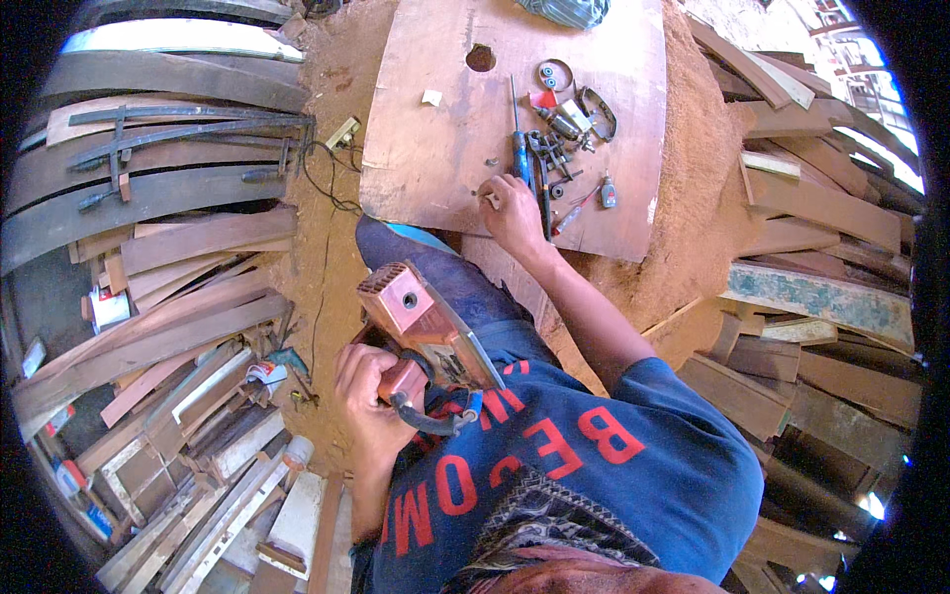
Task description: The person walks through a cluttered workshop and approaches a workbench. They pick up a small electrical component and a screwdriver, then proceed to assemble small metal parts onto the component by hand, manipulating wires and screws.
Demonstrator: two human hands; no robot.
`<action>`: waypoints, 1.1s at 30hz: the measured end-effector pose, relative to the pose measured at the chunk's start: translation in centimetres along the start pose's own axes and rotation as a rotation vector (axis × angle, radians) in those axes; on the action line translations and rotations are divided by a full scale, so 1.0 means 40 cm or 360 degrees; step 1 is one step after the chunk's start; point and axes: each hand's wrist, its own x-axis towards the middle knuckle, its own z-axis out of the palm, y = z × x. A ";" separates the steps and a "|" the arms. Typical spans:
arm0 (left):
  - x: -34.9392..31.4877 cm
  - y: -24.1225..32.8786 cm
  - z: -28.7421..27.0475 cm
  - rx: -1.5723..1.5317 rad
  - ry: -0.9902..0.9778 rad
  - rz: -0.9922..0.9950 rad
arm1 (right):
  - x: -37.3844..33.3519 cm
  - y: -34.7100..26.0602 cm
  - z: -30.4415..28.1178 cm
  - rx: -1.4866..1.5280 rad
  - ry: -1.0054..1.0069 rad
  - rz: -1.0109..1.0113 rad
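My left hand [368,388] is wrapped round the handle of a boxy power tool [427,322] with a copper-red housing. The tool rests tilted against my lap, with vent slots at its upper end and a round hole in its side. A dark cord bends out of its handle end. Over the near part of a wooden board [416,158], my right hand [510,210] has its fingers pinched together; whatever they hold is too small to make out. Just beyond it lie a blue-handled screwdriver [521,153], dark metal parts [554,150] and a red-handled screwdriver [574,214].
Farther up the board are a metal ring-shaped part [557,75], a dark curved strap [598,114] and a small bottle [608,192]. A power strip [343,133] with cables lies on the sawdust floor. Stacked timber [198,238] lines both sides; clamps rest on the left stack.
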 end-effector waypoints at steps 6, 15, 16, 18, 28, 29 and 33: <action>0.004 -0.002 0.003 0.0003 0.0003 -0.0002 | 0.026 0.066 0.036 -0.0425 0.0009 -0.0015; 0.003 -0.009 0.000 -0.0048 -0.0099 0.0014 | 0.017 -0.036 -0.088 0.1334 -0.0260 0.0759; -0.004 -0.001 -0.011 -0.0042 -0.0072 -0.0024 | 0.022 -0.089 -0.108 0.1464 -0.0328 0.0754; -0.009 -0.003 -0.008 -0.0067 -0.0062 -0.0037 | 0.008 -0.139 -0.148 0.1651 -0.0361 0.0724; -0.010 -0.007 -0.003 -0.0002 -0.0097 -0.0019 | -0.022 -0.252 -0.267 0.1831 -0.0317 0.0724; -0.010 -0.005 -0.003 -0.0005 -0.0101 -0.0023 | -0.020 -0.260 -0.271 0.1885 -0.0267 0.0675; -0.009 -0.002 0.000 -0.0032 -0.0094 -0.0008 | -0.027 -0.265 -0.276 0.1925 -0.0179 0.0555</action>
